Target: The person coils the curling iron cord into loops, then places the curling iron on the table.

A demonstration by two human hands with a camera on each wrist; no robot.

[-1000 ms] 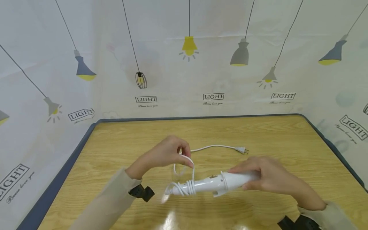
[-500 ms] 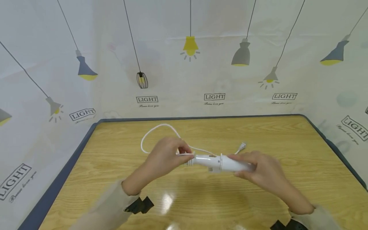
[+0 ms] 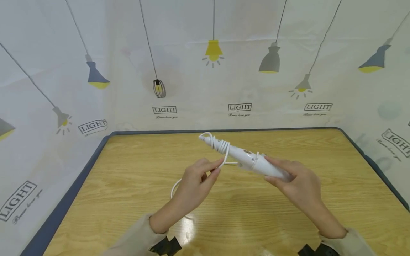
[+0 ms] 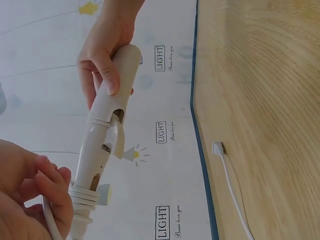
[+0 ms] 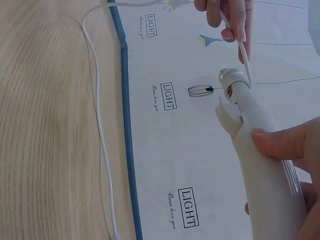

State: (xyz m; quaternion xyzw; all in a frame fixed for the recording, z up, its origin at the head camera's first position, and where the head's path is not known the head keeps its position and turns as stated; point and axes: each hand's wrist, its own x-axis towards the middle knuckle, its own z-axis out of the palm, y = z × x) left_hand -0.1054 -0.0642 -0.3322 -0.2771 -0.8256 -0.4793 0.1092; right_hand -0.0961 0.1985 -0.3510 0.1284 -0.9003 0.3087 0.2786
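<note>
Appliance: white wand-shaped appliance (image 3: 241,153), held tilted above the tabletop (image 3: 272,220), its narrow end pointing toward the far-left corner.
Right hand (image 3: 302,183): fingers and thumb closed round the appliance's thick end.
Left hand (image 3: 196,183): thumb and forefinger brought together, pinching the white cord (image 3: 226,156) just beside the narrow end.
Cord: several turns wound round the narrow end; another stretch lies on the tabletop.
Plug (image 4: 218,148): resting on the tabletop, toward its far edge.

Pale beige long sleeves (image 3: 137,237), each with an angular black device (image 3: 172,246) near its end
</note>
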